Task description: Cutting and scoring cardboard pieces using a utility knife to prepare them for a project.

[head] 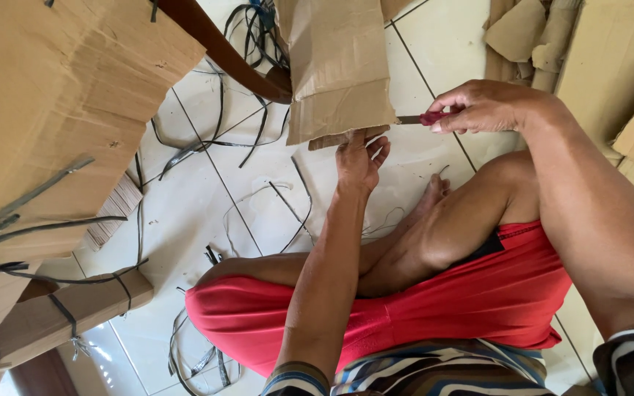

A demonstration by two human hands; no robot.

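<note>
right hand pinches a red cutter at the cardboard piece; left hand grips its lower edge, so a slip could nick those fingers.

The floor is pale glossy tile with dark grout lines. Black plastic straps lie scattered across it. Left of the straps stand stacked cardboard boxes; above them curves what may be a dark wooden chair leg.
</note>
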